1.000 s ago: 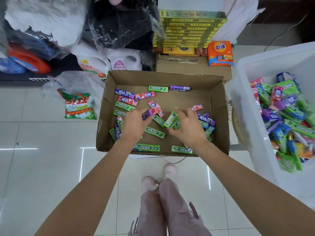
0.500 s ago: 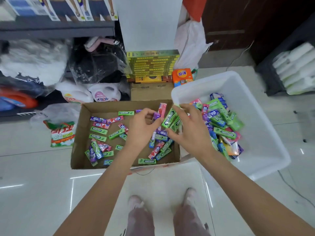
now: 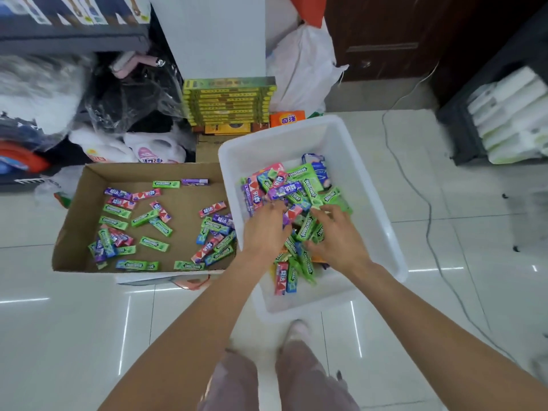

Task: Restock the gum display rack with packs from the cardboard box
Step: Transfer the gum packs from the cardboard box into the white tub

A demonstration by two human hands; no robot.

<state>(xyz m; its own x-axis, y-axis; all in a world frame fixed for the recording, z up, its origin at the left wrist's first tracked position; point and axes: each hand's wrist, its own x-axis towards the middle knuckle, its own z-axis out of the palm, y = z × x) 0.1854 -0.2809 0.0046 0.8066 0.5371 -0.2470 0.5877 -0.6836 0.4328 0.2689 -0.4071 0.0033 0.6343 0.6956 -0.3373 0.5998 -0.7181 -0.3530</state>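
Both hands are down in the white plastic bin [image 3: 364,173]: left hand [image 3: 264,229] and right hand [image 3: 336,241] show loosely spread fingers on the heaped gum packs [image 3: 292,188], grip open. Cardboard box [image 3: 74,221], left of the bin and touching it, holds scattered packs.

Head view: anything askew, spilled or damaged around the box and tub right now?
Nothing spilled or damaged. Gum packs lie loose at all angles in the box, more heaped in the white tub. None lie on the floor. Both hands, left and right, are in the tub's pile.
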